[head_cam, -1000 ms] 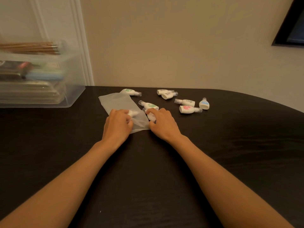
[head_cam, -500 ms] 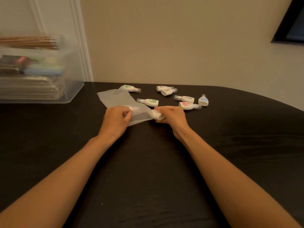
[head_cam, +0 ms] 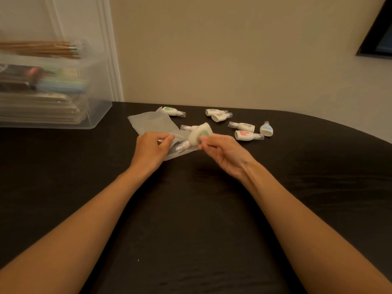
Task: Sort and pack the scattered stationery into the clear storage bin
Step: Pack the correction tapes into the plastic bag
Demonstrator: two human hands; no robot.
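Note:
A frosted plastic pouch (head_cam: 150, 122) lies on the black table, its near end pinched by my left hand (head_cam: 151, 148). My right hand (head_cam: 222, 153) pinches a white correction tape with a green label (head_cam: 197, 135), tilted with its clear cap pointing down into the pouch's mouth. Several more white correction tapes lie beyond: a green one (head_cam: 172, 111) by the pouch's far corner, a pair (head_cam: 218, 115) behind, a pink one (head_cam: 247, 135) and a blue one (head_cam: 266, 130) at right. The clear storage bin (head_cam: 95, 115) stands at far left.
The bin holds stacked flat packets, coloured items and a clear case of pencils (head_cam: 42, 48) on top. The wall runs right behind the table's far edge. Bare black tabletop (head_cam: 191, 230) spreads between my forearms and to the right.
My right hand picked up a green-labelled correction tape and turned it cap-first to the pouch's mouth. My left hand lifted the pouch's near edge.

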